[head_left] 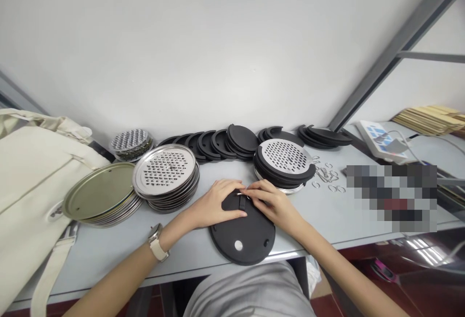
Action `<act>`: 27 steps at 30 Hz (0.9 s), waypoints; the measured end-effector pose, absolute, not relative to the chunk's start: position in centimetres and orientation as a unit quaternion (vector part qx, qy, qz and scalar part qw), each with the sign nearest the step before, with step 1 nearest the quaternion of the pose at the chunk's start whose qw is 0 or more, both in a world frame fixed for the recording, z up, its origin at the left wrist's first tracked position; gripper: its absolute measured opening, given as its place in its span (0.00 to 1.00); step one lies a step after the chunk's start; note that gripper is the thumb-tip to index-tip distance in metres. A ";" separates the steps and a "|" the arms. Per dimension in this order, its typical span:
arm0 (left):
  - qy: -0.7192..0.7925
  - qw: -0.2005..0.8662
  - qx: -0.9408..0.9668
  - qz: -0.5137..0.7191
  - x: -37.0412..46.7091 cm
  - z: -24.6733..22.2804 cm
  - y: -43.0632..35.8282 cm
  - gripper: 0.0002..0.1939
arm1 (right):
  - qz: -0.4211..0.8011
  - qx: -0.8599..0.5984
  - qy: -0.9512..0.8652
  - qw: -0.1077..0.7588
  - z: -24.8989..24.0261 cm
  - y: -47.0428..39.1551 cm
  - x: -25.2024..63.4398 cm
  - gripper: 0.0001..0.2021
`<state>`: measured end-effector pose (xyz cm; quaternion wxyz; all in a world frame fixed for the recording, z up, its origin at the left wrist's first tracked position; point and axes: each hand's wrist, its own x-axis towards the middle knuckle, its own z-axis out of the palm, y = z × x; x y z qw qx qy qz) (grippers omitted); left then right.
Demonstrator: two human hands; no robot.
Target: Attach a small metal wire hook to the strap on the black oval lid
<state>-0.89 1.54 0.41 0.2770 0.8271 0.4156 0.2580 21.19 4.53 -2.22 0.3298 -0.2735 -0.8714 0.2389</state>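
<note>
In front of me a black round disc [243, 239] lies at the table's front edge, with a silver dot near its lower rim. A short black strap [242, 203] with a small metal ring sits at its top. My left hand [220, 204] grips the disc's upper left side, its thumb lying by the strap and its fingertips at the ring. My right hand [271, 204] has its fingers closed at the same small ring, from the right. The fingers hide part of the ring and the disc's upper rim.
Left stand stacks of perforated grater plates [169, 170] and olive plates [103, 191], beside a cream bag [32, 186]. Black discs [242, 138] line the wall. Right are a grater plate in a black holder [286, 156], loose metal rings [332, 188] and a power strip [381, 140].
</note>
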 end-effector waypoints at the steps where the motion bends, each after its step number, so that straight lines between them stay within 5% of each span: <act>1: 0.409 0.268 0.830 0.268 -0.9 0.5 1.6 0.29 | 0.235 -0.275 -0.872 0.330 -2.2 4.5 21.2 0.15; 4: 0.399 0.257 0.829 0.297 -0.8 0.6 1.7 0.33 | 0.221 -0.287 -0.873 0.327 -2.0 4.5 21.2 0.15; 9: 0.406 0.232 0.825 0.317 -0.6 0.4 1.7 0.08 | 0.208 -0.287 -0.878 0.321 -1.9 4.5 21.2 0.15; 27: 0.404 0.163 0.848 0.302 -0.6 0.1 1.6 0.10 | 0.178 -0.306 -0.879 0.319 -1.8 4.1 20.9 0.09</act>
